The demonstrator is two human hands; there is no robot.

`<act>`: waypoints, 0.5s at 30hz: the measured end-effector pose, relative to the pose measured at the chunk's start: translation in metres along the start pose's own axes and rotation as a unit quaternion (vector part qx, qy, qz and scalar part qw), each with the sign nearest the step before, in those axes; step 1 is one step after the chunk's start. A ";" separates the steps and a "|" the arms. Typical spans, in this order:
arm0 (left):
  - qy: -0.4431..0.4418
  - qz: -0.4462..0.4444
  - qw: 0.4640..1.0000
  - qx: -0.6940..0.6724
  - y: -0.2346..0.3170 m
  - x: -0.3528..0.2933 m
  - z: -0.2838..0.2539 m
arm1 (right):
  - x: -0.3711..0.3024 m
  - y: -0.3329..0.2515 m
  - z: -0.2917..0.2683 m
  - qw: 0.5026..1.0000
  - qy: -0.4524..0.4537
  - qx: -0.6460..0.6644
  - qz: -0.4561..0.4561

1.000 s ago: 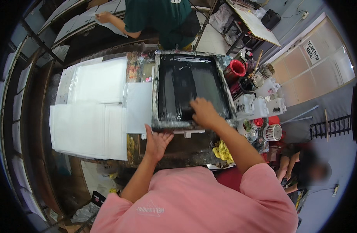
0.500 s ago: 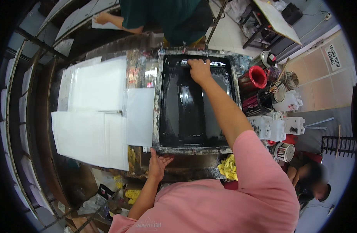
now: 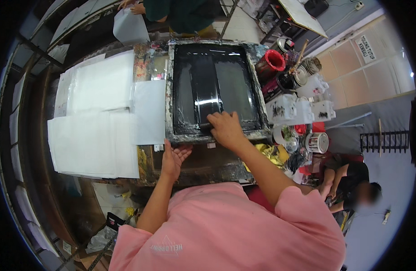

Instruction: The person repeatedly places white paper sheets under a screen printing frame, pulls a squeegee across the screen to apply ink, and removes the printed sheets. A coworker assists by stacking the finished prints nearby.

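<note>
A screen-printing frame (image 3: 170,90) with crusted edges lies on the table before me, its mesh coated in wet black ink (image 3: 235,81). My right hand (image 3: 225,130) is at the frame's near side, fingers closed on a dark, ink-covered squeegee (image 3: 207,126), which is partly hidden by the hand. A smooth black strip runs along the mesh from the far side toward it. My left hand (image 3: 172,161) is palm up at the near left corner, fingers spread, thumb at the frame's edge. A pale sheet (image 3: 149,113) lies just left of the frame.
Stacks of white paper (image 3: 92,147) cover the table's left part. On the right stand a red ink pot (image 3: 271,62), white plastic containers (image 3: 281,108) and a can (image 3: 317,142), near a yellow cloth (image 3: 267,156). Another person (image 3: 181,13) handles a sheet at the far side; someone sits at right.
My right hand has come from the far side of the mesh to the near side with the squeegee. My left hand stays by the corner. The far person's sheet has moved.
</note>
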State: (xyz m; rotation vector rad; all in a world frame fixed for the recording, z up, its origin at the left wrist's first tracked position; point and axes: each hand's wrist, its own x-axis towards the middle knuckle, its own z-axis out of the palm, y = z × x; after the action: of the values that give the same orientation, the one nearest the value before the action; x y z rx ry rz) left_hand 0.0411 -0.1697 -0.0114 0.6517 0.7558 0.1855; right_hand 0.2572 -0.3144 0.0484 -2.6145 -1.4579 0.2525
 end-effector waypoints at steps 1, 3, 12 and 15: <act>-0.012 -0.011 1.000 0.002 -0.010 0.003 -0.008 | -0.019 -0.009 -0.004 0.999 -0.027 0.006 0.016; -0.001 -0.028 1.000 -0.010 -0.022 0.011 -0.019 | -0.024 -0.008 0.011 0.998 -0.037 0.021 0.035; 0.079 -0.119 0.989 -0.024 -0.019 0.021 -0.015 | -0.038 -0.014 0.053 1.000 0.014 0.006 0.027; 0.063 -0.137 0.988 -0.028 -0.026 0.028 -0.027 | -0.015 -0.003 0.078 0.998 0.062 -0.001 0.019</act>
State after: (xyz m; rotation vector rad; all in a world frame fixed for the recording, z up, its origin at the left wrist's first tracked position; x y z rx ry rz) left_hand 0.0403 -0.1669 -0.0583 0.4795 0.9488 -0.0038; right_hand 0.2304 -0.3229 -0.0264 -2.6112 -1.3703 0.0912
